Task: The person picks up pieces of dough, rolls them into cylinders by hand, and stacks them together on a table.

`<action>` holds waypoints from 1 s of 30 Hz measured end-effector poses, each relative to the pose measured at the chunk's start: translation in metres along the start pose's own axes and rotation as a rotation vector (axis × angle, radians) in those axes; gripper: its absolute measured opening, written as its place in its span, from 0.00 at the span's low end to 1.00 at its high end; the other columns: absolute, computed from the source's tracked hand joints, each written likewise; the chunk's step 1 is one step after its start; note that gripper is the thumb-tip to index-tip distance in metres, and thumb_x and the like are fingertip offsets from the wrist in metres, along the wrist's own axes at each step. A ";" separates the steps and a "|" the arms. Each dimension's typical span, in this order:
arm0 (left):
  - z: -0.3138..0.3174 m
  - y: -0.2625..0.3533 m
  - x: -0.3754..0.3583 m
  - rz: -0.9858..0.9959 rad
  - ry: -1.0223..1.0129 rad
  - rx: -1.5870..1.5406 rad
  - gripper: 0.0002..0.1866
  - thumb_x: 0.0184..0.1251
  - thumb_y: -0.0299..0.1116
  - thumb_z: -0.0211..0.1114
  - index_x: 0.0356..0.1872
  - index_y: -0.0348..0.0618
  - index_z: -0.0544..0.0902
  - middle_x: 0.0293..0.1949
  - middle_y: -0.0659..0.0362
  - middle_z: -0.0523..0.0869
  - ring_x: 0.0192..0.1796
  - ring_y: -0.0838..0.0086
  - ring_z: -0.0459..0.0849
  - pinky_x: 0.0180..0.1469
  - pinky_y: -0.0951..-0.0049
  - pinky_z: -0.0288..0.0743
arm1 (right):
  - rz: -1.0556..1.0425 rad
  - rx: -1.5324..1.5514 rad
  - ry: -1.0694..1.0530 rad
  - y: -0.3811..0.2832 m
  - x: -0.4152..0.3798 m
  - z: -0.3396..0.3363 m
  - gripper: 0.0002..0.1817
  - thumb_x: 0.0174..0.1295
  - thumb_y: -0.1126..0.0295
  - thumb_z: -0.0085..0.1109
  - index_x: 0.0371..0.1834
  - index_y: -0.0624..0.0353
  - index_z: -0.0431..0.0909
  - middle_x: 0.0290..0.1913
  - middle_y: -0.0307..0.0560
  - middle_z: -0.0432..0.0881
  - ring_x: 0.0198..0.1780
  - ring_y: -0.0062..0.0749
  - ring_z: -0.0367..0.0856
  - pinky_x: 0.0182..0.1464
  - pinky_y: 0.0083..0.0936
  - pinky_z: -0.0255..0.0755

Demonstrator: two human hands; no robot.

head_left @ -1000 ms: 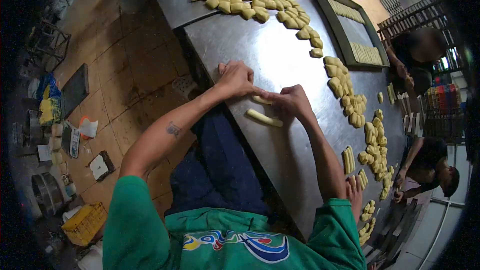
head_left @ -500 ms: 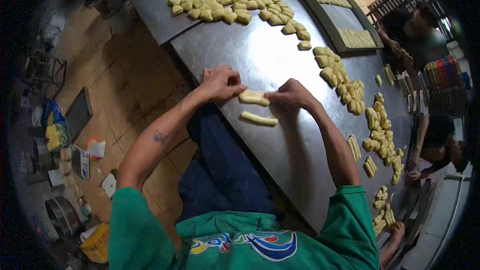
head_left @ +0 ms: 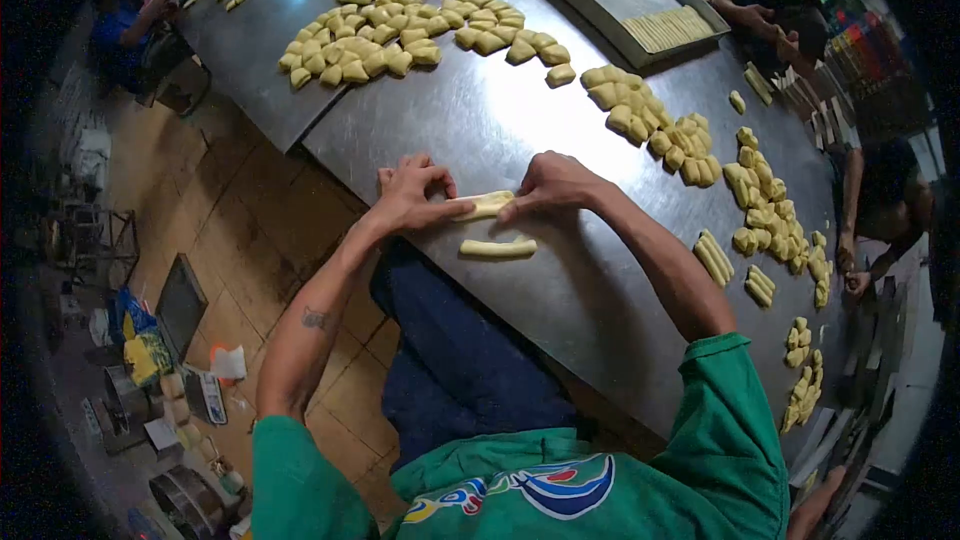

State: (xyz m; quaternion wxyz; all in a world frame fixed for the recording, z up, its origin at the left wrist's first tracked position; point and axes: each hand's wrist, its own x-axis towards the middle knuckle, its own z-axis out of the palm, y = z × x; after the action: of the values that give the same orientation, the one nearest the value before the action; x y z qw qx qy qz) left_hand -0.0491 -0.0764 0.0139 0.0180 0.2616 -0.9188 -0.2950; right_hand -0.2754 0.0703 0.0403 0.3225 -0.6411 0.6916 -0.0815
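Observation:
A pale yellow piece of dough lies flattened on the steel table between my hands. My left hand is closed at its left end, thumb pressed on the dough and other fingers curled on the tabletop. At the right end, my right hand grips the dough with the thumb along its near edge; its fingertips are partly hidden behind the hand. Just nearer to me lies a rolled dough stick, touched by neither hand.
Many cut dough pieces are heaped across the steel table. A metal tray holds rows of dough sticks. More sticks lie to the right. Co-workers sit along the far side, one person's hands near the tray.
The camera view has shifted and turned. My thumbs have come onto the near side of the dough piece, which now looks narrower. The rolled stick stays beside it.

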 end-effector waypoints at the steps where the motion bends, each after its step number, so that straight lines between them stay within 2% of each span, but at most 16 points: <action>1: -0.001 0.008 -0.001 -0.021 0.013 0.029 0.25 0.45 0.64 0.74 0.26 0.52 0.85 0.38 0.62 0.74 0.51 0.65 0.71 0.57 0.58 0.54 | 0.035 -0.165 -0.031 -0.007 0.005 -0.001 0.41 0.43 0.27 0.64 0.22 0.64 0.86 0.17 0.52 0.80 0.23 0.42 0.81 0.29 0.36 0.74; 4: -0.002 0.027 0.001 -0.085 0.031 0.047 0.28 0.40 0.66 0.75 0.24 0.50 0.85 0.38 0.60 0.77 0.52 0.64 0.72 0.57 0.56 0.53 | 0.094 -0.274 0.074 -0.018 0.020 -0.003 0.42 0.43 0.26 0.63 0.19 0.64 0.85 0.17 0.54 0.80 0.24 0.46 0.82 0.30 0.38 0.74; 6: -0.006 0.038 0.006 -0.233 -0.019 0.110 0.28 0.39 0.64 0.76 0.24 0.49 0.84 0.38 0.58 0.77 0.51 0.62 0.72 0.56 0.55 0.56 | 0.113 -0.227 0.079 -0.023 0.024 0.002 0.42 0.44 0.26 0.62 0.18 0.63 0.84 0.18 0.56 0.80 0.27 0.48 0.83 0.33 0.40 0.75; 8: 0.002 0.035 0.005 -0.210 0.034 0.160 0.27 0.42 0.62 0.76 0.25 0.47 0.83 0.38 0.58 0.77 0.51 0.62 0.73 0.53 0.54 0.58 | 0.115 -0.245 0.174 -0.029 0.017 0.011 0.40 0.47 0.28 0.61 0.19 0.64 0.84 0.20 0.56 0.81 0.28 0.48 0.84 0.34 0.39 0.75; 9: 0.009 0.020 0.004 -0.117 0.073 0.100 0.25 0.45 0.61 0.75 0.25 0.48 0.83 0.37 0.58 0.77 0.50 0.62 0.73 0.53 0.55 0.58 | 0.195 -0.139 0.061 -0.028 0.010 0.010 0.41 0.49 0.28 0.60 0.21 0.64 0.84 0.20 0.55 0.81 0.28 0.47 0.83 0.35 0.38 0.74; 11: 0.007 0.017 -0.005 -0.023 0.084 0.080 0.21 0.52 0.58 0.73 0.26 0.50 0.83 0.37 0.60 0.77 0.49 0.66 0.73 0.52 0.58 0.57 | 0.152 -0.067 0.020 -0.012 0.001 0.006 0.41 0.49 0.28 0.59 0.20 0.65 0.84 0.19 0.55 0.80 0.27 0.46 0.82 0.33 0.38 0.74; 14: 0.002 0.005 -0.004 0.023 0.035 -0.022 0.22 0.49 0.60 0.73 0.27 0.52 0.85 0.36 0.62 0.76 0.48 0.69 0.73 0.53 0.60 0.57 | 0.095 0.049 -0.078 0.000 0.006 -0.004 0.42 0.49 0.27 0.59 0.20 0.66 0.83 0.17 0.54 0.78 0.22 0.45 0.78 0.29 0.39 0.71; 16: -0.005 0.021 -0.001 -0.009 0.011 0.075 0.25 0.45 0.63 0.74 0.28 0.51 0.86 0.37 0.61 0.77 0.48 0.70 0.74 0.52 0.61 0.57 | 0.009 -0.205 -0.013 -0.009 0.013 -0.005 0.41 0.47 0.28 0.61 0.21 0.66 0.84 0.18 0.55 0.79 0.21 0.45 0.79 0.28 0.38 0.72; 18: -0.012 0.036 0.010 -0.209 -0.101 0.104 0.28 0.40 0.66 0.75 0.28 0.50 0.86 0.39 0.59 0.78 0.50 0.69 0.74 0.52 0.60 0.58 | 0.046 -0.213 0.022 -0.015 0.026 -0.010 0.38 0.45 0.31 0.64 0.21 0.64 0.85 0.20 0.55 0.81 0.24 0.47 0.82 0.30 0.39 0.74; 20: -0.011 0.039 0.012 -0.234 -0.113 0.114 0.29 0.40 0.65 0.75 0.28 0.48 0.85 0.41 0.58 0.79 0.52 0.66 0.74 0.52 0.58 0.60 | 0.105 -0.236 0.027 -0.025 0.028 -0.013 0.37 0.46 0.31 0.64 0.21 0.63 0.85 0.20 0.54 0.82 0.24 0.47 0.82 0.30 0.39 0.74; 21: -0.005 0.041 0.010 -0.209 -0.032 0.193 0.29 0.42 0.65 0.75 0.29 0.48 0.85 0.41 0.58 0.79 0.52 0.65 0.73 0.52 0.57 0.59 | 0.109 -0.228 0.020 -0.028 0.026 -0.002 0.37 0.46 0.31 0.64 0.21 0.63 0.85 0.20 0.54 0.82 0.24 0.47 0.82 0.30 0.39 0.74; 23: 0.001 0.041 0.008 -0.178 0.052 0.265 0.28 0.43 0.64 0.75 0.30 0.48 0.85 0.40 0.58 0.79 0.51 0.64 0.73 0.53 0.56 0.59 | 0.057 -0.299 0.264 -0.030 0.021 0.016 0.38 0.48 0.30 0.62 0.20 0.63 0.84 0.20 0.53 0.82 0.25 0.46 0.82 0.30 0.38 0.74; 24: 0.004 0.033 0.002 -0.134 0.109 0.226 0.27 0.46 0.64 0.74 0.30 0.49 0.84 0.39 0.59 0.78 0.51 0.64 0.73 0.53 0.56 0.58 | 0.059 -0.297 0.256 -0.027 0.016 0.016 0.38 0.48 0.30 0.62 0.20 0.63 0.84 0.20 0.53 0.82 0.25 0.46 0.82 0.30 0.38 0.74; 26: 0.004 0.020 -0.006 -0.086 0.174 0.196 0.26 0.48 0.63 0.73 0.30 0.49 0.84 0.38 0.60 0.77 0.50 0.64 0.72 0.53 0.56 0.58 | 0.212 -0.102 0.105 -0.019 0.005 0.006 0.40 0.49 0.28 0.60 0.18 0.63 0.84 0.19 0.54 0.81 0.24 0.46 0.82 0.30 0.37 0.74; 28: 0.002 0.005 -0.005 -0.028 0.079 0.126 0.20 0.52 0.57 0.73 0.28 0.52 0.82 0.39 0.62 0.75 0.49 0.66 0.71 0.54 0.58 0.57 | 0.157 -0.108 0.099 -0.009 0.005 0.005 0.42 0.49 0.26 0.57 0.17 0.63 0.84 0.18 0.54 0.80 0.23 0.44 0.82 0.29 0.38 0.74; 30: 0.002 -0.001 0.001 -0.021 0.103 0.096 0.20 0.53 0.58 0.72 0.28 0.52 0.81 0.39 0.63 0.74 0.49 0.66 0.70 0.55 0.59 0.56 | 0.085 -0.113 0.056 -0.006 0.004 0.000 0.43 0.47 0.24 0.57 0.16 0.63 0.83 0.16 0.52 0.79 0.21 0.42 0.80 0.27 0.37 0.73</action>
State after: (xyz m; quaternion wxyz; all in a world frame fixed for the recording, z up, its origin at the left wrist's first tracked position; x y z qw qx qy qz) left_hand -0.0504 -0.0762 0.0115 0.0495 0.2865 -0.9270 -0.2368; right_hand -0.2698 0.0659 0.0421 0.2695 -0.6260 0.7303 -0.0463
